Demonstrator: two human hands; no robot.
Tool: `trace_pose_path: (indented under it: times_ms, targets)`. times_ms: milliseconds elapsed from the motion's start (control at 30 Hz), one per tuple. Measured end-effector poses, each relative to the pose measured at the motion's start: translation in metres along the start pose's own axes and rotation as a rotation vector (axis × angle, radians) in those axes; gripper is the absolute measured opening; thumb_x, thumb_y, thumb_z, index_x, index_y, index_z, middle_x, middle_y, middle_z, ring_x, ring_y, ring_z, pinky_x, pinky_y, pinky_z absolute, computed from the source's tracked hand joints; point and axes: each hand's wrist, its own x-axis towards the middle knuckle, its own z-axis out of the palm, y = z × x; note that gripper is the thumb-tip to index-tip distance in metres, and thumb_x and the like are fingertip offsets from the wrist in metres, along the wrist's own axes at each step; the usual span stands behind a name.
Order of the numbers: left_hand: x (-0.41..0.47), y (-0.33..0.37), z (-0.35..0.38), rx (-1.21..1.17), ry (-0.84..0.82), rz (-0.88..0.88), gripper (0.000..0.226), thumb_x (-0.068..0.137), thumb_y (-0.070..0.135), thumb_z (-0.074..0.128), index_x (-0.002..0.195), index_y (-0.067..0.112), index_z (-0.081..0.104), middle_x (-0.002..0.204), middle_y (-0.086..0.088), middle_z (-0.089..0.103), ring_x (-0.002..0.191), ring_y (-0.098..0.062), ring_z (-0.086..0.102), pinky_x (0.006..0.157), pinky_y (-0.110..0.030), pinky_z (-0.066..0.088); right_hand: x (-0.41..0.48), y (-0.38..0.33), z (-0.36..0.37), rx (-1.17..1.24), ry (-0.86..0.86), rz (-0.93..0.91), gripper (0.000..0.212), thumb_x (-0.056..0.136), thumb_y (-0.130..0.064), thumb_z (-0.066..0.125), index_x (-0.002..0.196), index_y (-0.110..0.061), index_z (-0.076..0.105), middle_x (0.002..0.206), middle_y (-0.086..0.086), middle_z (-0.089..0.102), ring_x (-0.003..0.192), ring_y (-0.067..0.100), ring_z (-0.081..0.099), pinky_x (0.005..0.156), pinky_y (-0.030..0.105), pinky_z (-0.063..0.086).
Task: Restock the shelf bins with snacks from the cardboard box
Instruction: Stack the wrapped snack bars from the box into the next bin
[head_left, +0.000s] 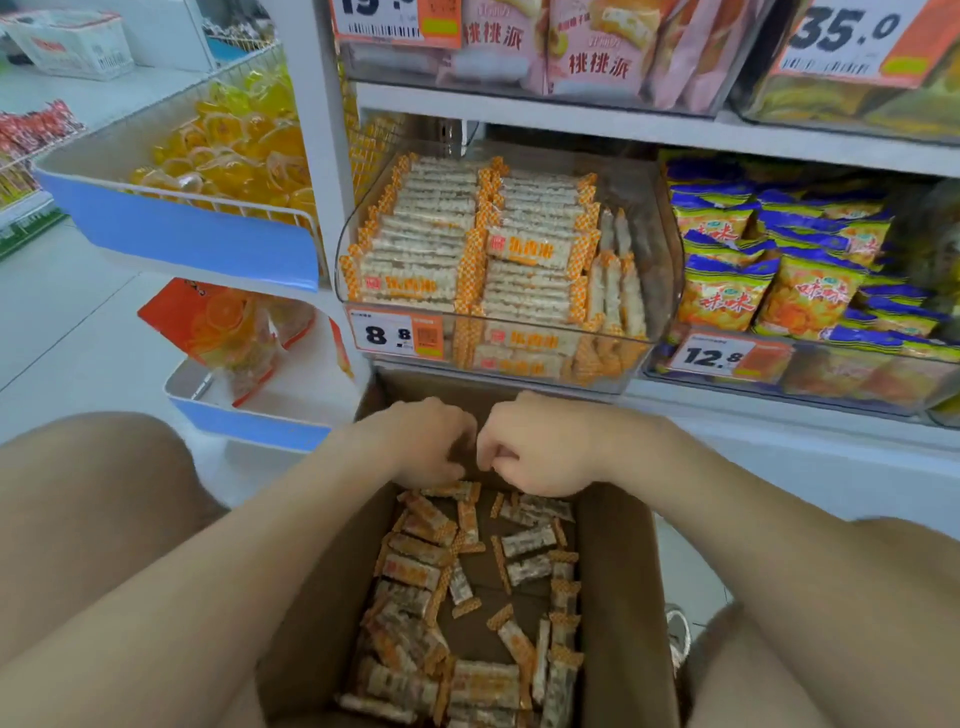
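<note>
An open cardboard box stands on the floor between my knees, with several orange-and-white snack bars loose on its bottom. Both hands reach into its far end, close together. My left hand has its fingers curled down onto bars at the box's far end. My right hand is curled like a fist just above more bars; whether it holds any is hidden. Right above the box, a clear shelf bin is packed with rows of the same bars, priced 8.8.
To the right is a clear bin of blue-and-yellow snack bags, priced 12.8. Pink packets fill the shelf above. At left, a wire basket with blue trim holds yellow jelly cups, and a lower one holds orange bags.
</note>
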Motion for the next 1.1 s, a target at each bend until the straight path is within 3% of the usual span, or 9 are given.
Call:
trace_pose_path:
  times_ms: [100,233,300,400,567,667,833,967,1100]
  targets:
    - [0.017,-0.006,0.046,-0.064,-0.125,-0.069,0.031,0.097,0.046,0.064,0.122,0.028,0.064,0.111,0.003,0.068,0.096,-0.017,0.065,0.09,-0.041,0.057,0.015,-0.006,0.036,-0.049,-0.132,0.009,0.023,0.1,-0.012,0.048,0.097,-0.015,0.071,0.09,0.007,0.07,0.08,0.03,0.07,0.077,0.049,0.063]
    - [0.024,-0.019,0.118,-0.132,-0.192,-0.206,0.04,0.097,0.033,0.064,0.134,0.02,0.06,0.124,-0.005,0.067,0.106,-0.024,0.066,0.09,-0.037,0.058,0.044,0.004,0.083,0.037,-0.15,0.084,0.037,0.102,-0.013,0.051,0.135,-0.019,0.067,0.12,0.007,0.069,0.098,0.028,0.069,0.087,0.045,0.062]
    - [0.024,-0.028,0.155,-0.207,-0.217,-0.277,0.047,0.099,0.028,0.062,0.144,0.015,0.053,0.139,-0.008,0.059,0.119,-0.028,0.062,0.093,-0.033,0.053,0.056,0.014,0.104,0.09,-0.162,0.148,0.04,0.103,-0.012,0.051,0.141,-0.018,0.061,0.127,0.009,0.065,0.106,0.03,0.067,0.091,0.042,0.06]
    - [0.033,-0.042,0.197,-0.249,-0.259,-0.36,0.06,0.104,0.022,0.055,0.158,0.01,0.034,0.161,-0.013,0.038,0.144,-0.033,0.044,0.114,-0.037,0.04,0.072,0.035,0.139,0.137,-0.181,0.26,0.033,0.102,-0.013,0.051,0.133,-0.015,0.063,0.125,0.01,0.063,0.11,0.032,0.065,0.09,0.044,0.06]
    - [0.075,-0.052,0.227,-0.273,-0.18,-0.392,0.075,0.1,0.018,0.061,0.163,0.011,0.021,0.171,-0.01,0.015,0.154,-0.037,0.024,0.124,-0.044,0.029,0.094,0.064,0.186,0.27,-0.094,0.508,0.034,0.103,-0.023,0.054,0.136,-0.014,0.057,0.135,0.012,0.057,0.118,0.035,0.059,0.089,0.038,0.053]
    - [0.104,-0.059,0.228,-0.193,-0.05,-0.356,0.089,0.089,0.005,0.072,0.162,0.015,0.021,0.168,-0.01,0.018,0.153,-0.037,0.024,0.122,-0.048,0.033,0.107,0.075,0.202,0.395,-0.045,0.549,0.028,0.103,-0.021,0.055,0.129,-0.012,0.06,0.13,0.01,0.062,0.116,0.034,0.061,0.086,0.038,0.054]
    - [0.138,-0.074,0.241,-0.303,-0.129,-0.376,0.089,0.088,-0.006,0.065,0.16,0.023,0.022,0.166,-0.009,0.016,0.155,-0.042,0.014,0.125,-0.054,0.023,0.125,0.086,0.212,0.614,0.04,0.542,0.025,0.105,-0.016,0.054,0.125,-0.013,0.069,0.109,0.003,0.063,0.105,0.026,0.064,0.08,0.028,0.045]
    - [0.142,-0.085,0.265,-0.375,-0.201,-0.344,0.094,0.087,-0.001,0.073,0.162,0.026,0.023,0.168,-0.007,0.011,0.152,-0.042,0.025,0.125,-0.049,0.028,0.128,0.094,0.223,0.695,0.058,0.542,0.027,0.103,-0.014,0.054,0.121,-0.017,0.073,0.124,0.006,0.068,0.115,0.026,0.063,0.089,0.027,0.048]
    - [0.138,-0.077,0.268,-0.353,-0.226,-0.312,0.066,0.095,0.009,0.065,0.154,0.025,0.04,0.155,-0.011,0.045,0.143,-0.038,0.04,0.118,-0.047,0.036,0.128,0.101,0.24,0.754,0.061,0.603,0.025,0.103,-0.015,0.057,0.123,-0.015,0.071,0.134,0.008,0.065,0.124,0.028,0.06,0.096,0.029,0.049]
